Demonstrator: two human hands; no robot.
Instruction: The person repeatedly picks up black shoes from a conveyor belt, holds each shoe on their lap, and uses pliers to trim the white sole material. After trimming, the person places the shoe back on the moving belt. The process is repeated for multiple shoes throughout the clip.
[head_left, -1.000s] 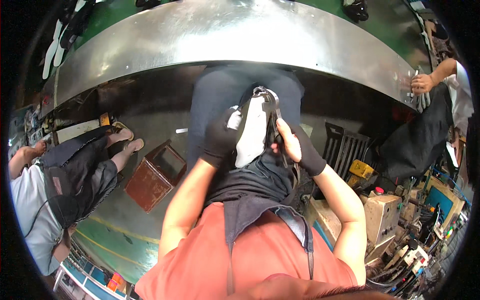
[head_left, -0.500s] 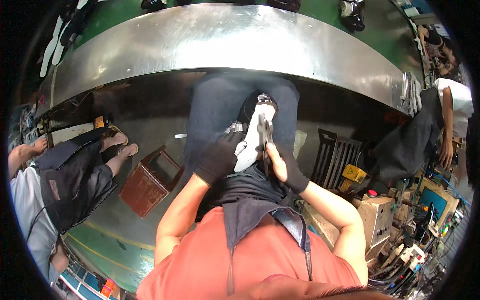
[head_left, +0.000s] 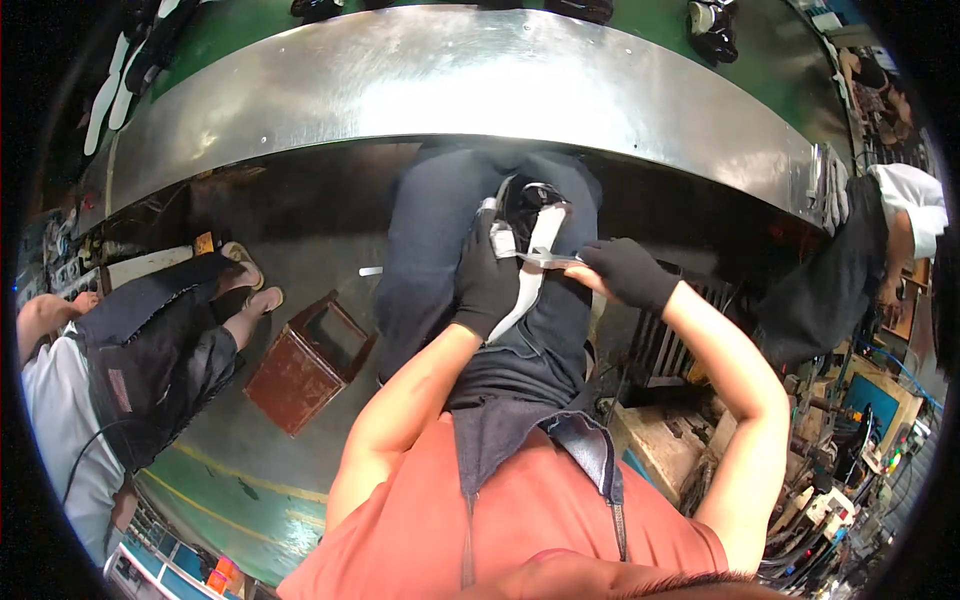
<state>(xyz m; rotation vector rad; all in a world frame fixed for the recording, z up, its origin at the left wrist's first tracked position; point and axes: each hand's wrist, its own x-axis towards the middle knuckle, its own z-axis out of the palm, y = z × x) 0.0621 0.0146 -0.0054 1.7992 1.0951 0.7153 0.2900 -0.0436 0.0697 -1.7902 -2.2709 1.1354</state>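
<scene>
On my lap lies a shoe, its long white underside facing up and dark upper material showing at the far end. My left hand, in a black fingerless glove with pale tape on the fingers, is closed on the shoe's left side. My right hand, gloved in black as well, is closed round a grey metal hand tool, perhaps pincers. The tool lies crosswise over the middle of the shoe, its head pointing toward my left fingers. Its exact kind is hard to make out.
Beyond my knees runs a broad steel ledge, with dark shoes on the green surface past it. A brown wooden stool stands at left. People sit at left and right. Machinery crowds the lower right.
My right hand has moved right and farther away, turning the tool from lengthwise to crosswise over the shoe. My left hand has slid farther up along the shoe's side.
</scene>
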